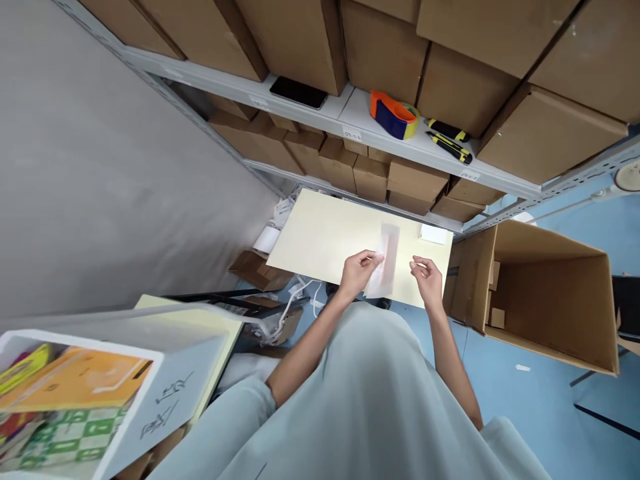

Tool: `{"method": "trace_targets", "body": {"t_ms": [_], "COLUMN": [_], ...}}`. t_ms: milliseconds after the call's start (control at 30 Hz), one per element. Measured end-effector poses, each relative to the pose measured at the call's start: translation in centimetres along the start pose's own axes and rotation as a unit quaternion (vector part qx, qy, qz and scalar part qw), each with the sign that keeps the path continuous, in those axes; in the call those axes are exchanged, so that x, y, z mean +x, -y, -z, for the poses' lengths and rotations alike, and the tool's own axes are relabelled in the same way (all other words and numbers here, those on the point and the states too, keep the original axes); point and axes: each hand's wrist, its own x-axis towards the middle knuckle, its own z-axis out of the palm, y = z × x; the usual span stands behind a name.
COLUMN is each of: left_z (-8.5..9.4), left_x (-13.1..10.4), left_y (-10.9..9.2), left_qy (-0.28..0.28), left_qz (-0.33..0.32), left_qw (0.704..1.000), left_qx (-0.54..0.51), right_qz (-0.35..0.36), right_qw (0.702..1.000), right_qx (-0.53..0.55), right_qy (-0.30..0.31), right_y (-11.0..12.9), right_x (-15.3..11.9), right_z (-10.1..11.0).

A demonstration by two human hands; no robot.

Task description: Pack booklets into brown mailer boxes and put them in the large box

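My left hand (359, 272) pinches the left edge of a thin, translucent plastic bag (390, 257), which extends across the pale yellow tabletop (325, 227). To the right of the bag, my right hand (428, 279) is raised over the table with thumb and fingertips drawn together. Anything between those fingertips is too small to make out. It does not touch the bag. A small white box (433, 234) rests near the table's far right corner, beyond my right hand.
A shelf (350, 127) behind the table carries cardboard boxes, a phone (299, 92), a tape roll (395, 115) and utility knives (450, 147). An open carton (550, 300) stands right. A white bin (165, 387) with colourful packets is at lower left, beside a grey wall (125, 167).
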Motion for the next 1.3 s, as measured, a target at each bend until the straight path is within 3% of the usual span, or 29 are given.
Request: {"method": "trace_targets", "body": {"t_ms": [133, 233, 367, 433, 600, 667, 800, 833, 867, 933, 1000, 1033, 1200, 1300], "left_z": [2.4, 4.3, 7.2, 9.0, 14.4, 16.9, 22.2, 23.4, 24.4, 26.0, 26.7, 26.8, 26.0, 25.1], "left_x": [0.0, 0.1, 0.7, 1.4, 3.1, 3.8, 5.9, 6.6, 7.3, 8.5, 9.3, 9.6, 9.4, 8.9], "left_y": [-1.1, -2.2, -3.5, -3.9, -3.9, -3.6, -3.0, -2.9, -2.7, -2.5, -2.3, -2.3, -2.4, -2.3], "left_qy": [-0.007, 0.005, 0.031, 0.058, 0.190, 0.176, -0.013, -0.029, -0.009, 0.108, 0.215, 0.233, 0.147, 0.136], "left_qz": [-0.085, -0.136, -0.099, -0.065, -0.017, -0.015, -0.047, -0.043, -0.024, 0.051, 0.119, 0.132, 0.092, 0.090], "left_qw": [0.996, 0.989, 0.994, 0.996, 0.979, 0.982, 0.999, 0.999, 1.000, 0.989, 0.959, 0.951, 0.975, 0.976], "left_qx": [0.040, 0.056, 0.018, -0.012, -0.071, -0.065, 0.007, 0.005, -0.013, -0.083, -0.140, -0.153, -0.139, -0.142], "right_qz": [0.012, 0.021, 0.022, 0.031, 0.073, 0.056, 0.024, 0.021, 0.017, 0.005, -0.016, -0.028, -0.047, -0.044], "right_qw": [0.995, 0.996, 0.997, 0.998, 0.990, 0.993, 0.997, 0.998, 0.998, 0.999, 0.999, 0.999, 0.999, 0.999], "right_qx": [-0.020, -0.008, -0.005, -0.032, -0.118, -0.109, -0.071, -0.063, -0.055, -0.043, -0.034, -0.029, 0.003, 0.006], "right_qy": [0.097, 0.087, 0.071, 0.053, 0.001, -0.003, -0.019, -0.021, -0.020, -0.006, 0.006, 0.008, 0.005, -0.008], "right_y": [2.4, 3.9, 5.4, 6.1, 7.2, 7.1, 6.9, 6.9, 7.1, 7.4, 7.8, 7.8, 7.3, 6.8], "right_x": [-1.4, -2.0, -1.9, -1.7, -1.6, -1.6, -1.9, -2.0, -2.0, -2.1, -2.1, -2.0, -1.5, -1.2], "right_z": [-5.9, -10.9, -15.8, -17.4, -20.5, -21.9, -24.9, -25.6, -26.2, -27.1, -27.6, -27.8, -27.6, -26.9]}}
